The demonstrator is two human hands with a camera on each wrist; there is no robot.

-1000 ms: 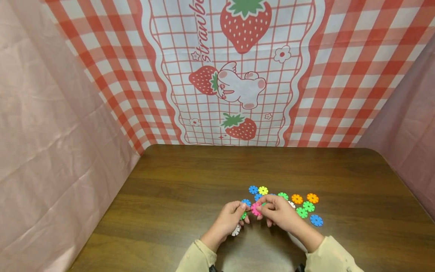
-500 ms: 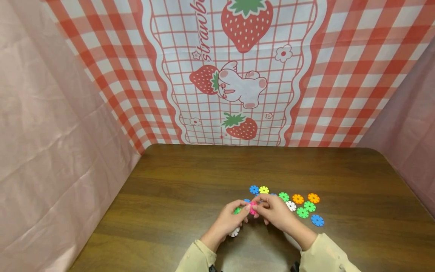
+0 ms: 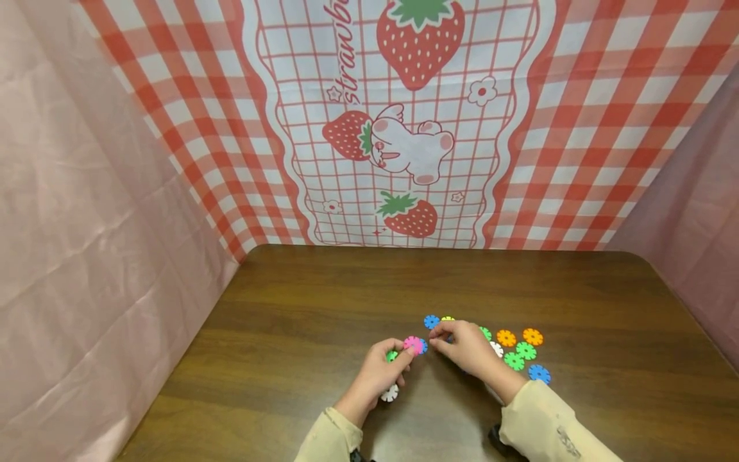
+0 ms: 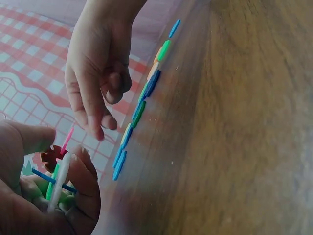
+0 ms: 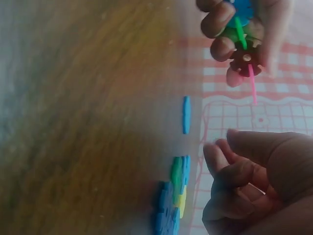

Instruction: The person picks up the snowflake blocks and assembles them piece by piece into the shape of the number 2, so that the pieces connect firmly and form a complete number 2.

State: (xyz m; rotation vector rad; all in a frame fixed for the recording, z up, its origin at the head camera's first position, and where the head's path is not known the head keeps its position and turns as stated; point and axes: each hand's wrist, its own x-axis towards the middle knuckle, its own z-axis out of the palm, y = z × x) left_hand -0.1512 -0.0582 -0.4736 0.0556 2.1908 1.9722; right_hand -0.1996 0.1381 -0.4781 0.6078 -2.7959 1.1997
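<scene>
The left hand [image 3: 378, 372] pinches a small bunch of joined snowflake pieces [image 3: 411, 346]; in it I can count one pink, one blue, one green and one white [image 3: 389, 393]; it is held just above the bench [image 3: 300, 333], near the front. The right hand [image 3: 462, 346] is just to the right, fingers loosely bent, holding nothing. Loose pieces lie flat on the bench by that hand; two orange [image 3: 506, 337], two green [image 3: 525, 350], two blue [image 3: 539, 373], one yellow [image 3: 447, 318], one white [image 3: 496, 348]; some are partly hidden.

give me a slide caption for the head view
Left hand holds joined snowflake discs; right hand reaches over loose discs on wooden table.
</scene>
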